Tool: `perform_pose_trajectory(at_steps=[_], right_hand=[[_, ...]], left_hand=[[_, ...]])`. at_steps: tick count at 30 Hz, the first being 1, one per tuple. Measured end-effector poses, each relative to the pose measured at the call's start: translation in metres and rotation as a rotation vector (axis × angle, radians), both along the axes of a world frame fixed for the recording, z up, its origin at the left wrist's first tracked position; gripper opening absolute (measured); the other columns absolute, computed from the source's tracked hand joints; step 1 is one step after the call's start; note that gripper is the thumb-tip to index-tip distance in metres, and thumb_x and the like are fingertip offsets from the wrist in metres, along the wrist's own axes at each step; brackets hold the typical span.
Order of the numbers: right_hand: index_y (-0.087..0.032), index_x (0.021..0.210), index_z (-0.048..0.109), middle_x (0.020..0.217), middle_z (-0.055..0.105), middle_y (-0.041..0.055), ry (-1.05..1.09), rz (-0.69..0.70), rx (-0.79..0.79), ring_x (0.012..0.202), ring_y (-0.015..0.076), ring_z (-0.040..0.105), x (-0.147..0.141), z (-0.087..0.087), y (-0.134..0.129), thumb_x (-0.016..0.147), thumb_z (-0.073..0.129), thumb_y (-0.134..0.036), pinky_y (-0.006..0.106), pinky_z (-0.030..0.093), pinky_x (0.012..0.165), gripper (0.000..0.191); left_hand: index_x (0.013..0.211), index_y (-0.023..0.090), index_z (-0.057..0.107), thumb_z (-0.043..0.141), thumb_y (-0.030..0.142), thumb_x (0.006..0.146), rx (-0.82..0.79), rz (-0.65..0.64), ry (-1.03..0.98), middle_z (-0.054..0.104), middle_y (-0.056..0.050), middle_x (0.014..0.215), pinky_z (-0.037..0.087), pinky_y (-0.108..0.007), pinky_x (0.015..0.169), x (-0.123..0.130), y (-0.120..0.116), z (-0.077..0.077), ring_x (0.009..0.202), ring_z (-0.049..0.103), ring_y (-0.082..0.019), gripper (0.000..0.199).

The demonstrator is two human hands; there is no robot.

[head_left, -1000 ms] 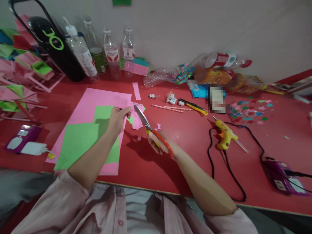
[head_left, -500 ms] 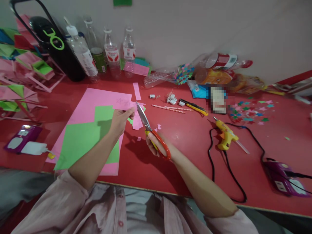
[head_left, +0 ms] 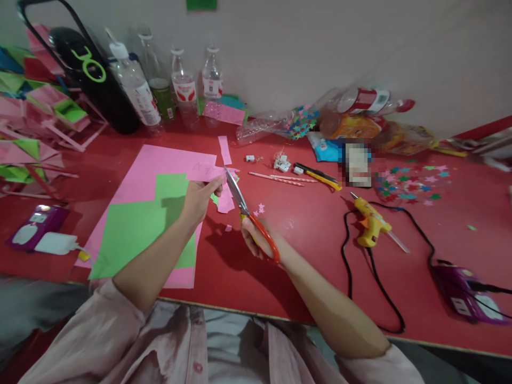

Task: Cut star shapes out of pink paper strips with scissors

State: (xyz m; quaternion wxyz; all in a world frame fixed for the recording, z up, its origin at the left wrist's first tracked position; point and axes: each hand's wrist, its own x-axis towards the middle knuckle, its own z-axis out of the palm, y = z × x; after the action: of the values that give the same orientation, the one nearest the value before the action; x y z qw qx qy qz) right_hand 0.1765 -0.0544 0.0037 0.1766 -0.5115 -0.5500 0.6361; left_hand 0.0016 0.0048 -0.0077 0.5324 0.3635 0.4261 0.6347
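1. Two hands at work over the table (head_left: 240, 288). Left hand (head_left: 197, 202): grip clamped on a pink strip (head_left: 198, 169) marked with faint star outlines. Strip sits above the pink sheet (head_left: 150, 162) and scraps (head_left: 226, 200), its right end toward the scissors (head_left: 239, 197).
2. Right hand (head_left: 253, 239): grip closed around the scissors' handles. Blades look nearly together; whether they touch the strip, cannot tell.
3. Strip appears pinched near its lower edge, probably to steady the paper while leaving its outlines in view. Scissors slant up toward it — likely a comfortable angle for the wrist.
4. Cut stars (head_left: 261, 208) lie just beyond the right hand, probably where they dropped. Green paper (head_left: 144, 234) lies over the pink sheet, partly under the left arm.
5. Glue gun (head_left: 373, 221) rests well to the right, perhaps to keep its tip and cord clear of the paper.
6. Containers: two red-labelled bottles (head_left: 184, 89) (head_left: 212, 85) stand by the wall; both look empty. Spout bottle (head_left: 141, 98) leans beside the black flask (head_left: 90, 74); contents of either not readable.
7. Clear bottle (head_left: 262, 128) on its side — coloured stars (head_left: 303, 121) show at its right end, apparently inside. Blue packet (head_left: 326, 149): contents hidden.
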Motion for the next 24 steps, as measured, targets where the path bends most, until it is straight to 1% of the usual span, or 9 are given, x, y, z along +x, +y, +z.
perform_pose_trajectory(at_steps=[10, 16, 20, 24], right_hand=[[-0.021, 0.064, 0.042, 0.033, 0.042, -0.0077, -0.041, -0.039, 0.004, 0.024, 0.0054, 0.034, -0.0048, 0.0073, -0.0028, 0.083, 0.042, -0.066, 0.015, 0.027, 0.026, 0.049], [-0.021, 0.064, 0.042, 0.032, 0.042, -0.0080, -0.045, -0.057, 0.012, 0.024, 0.0056, 0.035, -0.0057, 0.0070, -0.0040, 0.084, 0.042, -0.064, 0.015, 0.027, 0.027, 0.047], [-0.021, 0.063, 0.041, 0.032, 0.042, -0.0080, -0.054, -0.040, -0.002, 0.024, 0.0055, 0.034, -0.0049, 0.0077, -0.0035, 0.084, 0.042, -0.062, 0.015, 0.027, 0.027, 0.046], [-0.021, 0.064, 0.040, 0.031, 0.042, -0.0083, -0.041, -0.028, 0.025, 0.023, 0.0050, 0.033, -0.0042, 0.0087, -0.0023, 0.085, 0.042, -0.061, 0.015, 0.027, 0.027, 0.045]], left_hand=[[0.053, 0.016, 0.061, 0.068, 0.024, 0.070, -0.008, -0.006, -0.002, 0.056, 0.003, 0.048, 0.041, -0.019, 0.051, -0.0003, 0.0004, -0.0001, 0.047, 0.050, -0.005, 0.020], [0.052, 0.016, 0.061, 0.069, 0.025, 0.070, -0.005, -0.014, 0.003, 0.056, 0.003, 0.048, 0.040, -0.020, 0.051, -0.0002, -0.0001, 0.0009, 0.048, 0.050, -0.005, 0.022], [0.052, 0.015, 0.060, 0.070, 0.026, 0.068, -0.021, -0.013, -0.009, 0.056, 0.003, 0.047, 0.040, -0.020, 0.051, -0.0002, 0.0001, 0.0030, 0.047, 0.049, -0.005, 0.022], [0.056, 0.015, 0.058, 0.070, 0.025, 0.066, -0.049, -0.004, -0.049, 0.056, 0.003, 0.049, 0.040, -0.020, 0.050, -0.0015, 0.0012, 0.0050, 0.046, 0.049, -0.005, 0.019]])
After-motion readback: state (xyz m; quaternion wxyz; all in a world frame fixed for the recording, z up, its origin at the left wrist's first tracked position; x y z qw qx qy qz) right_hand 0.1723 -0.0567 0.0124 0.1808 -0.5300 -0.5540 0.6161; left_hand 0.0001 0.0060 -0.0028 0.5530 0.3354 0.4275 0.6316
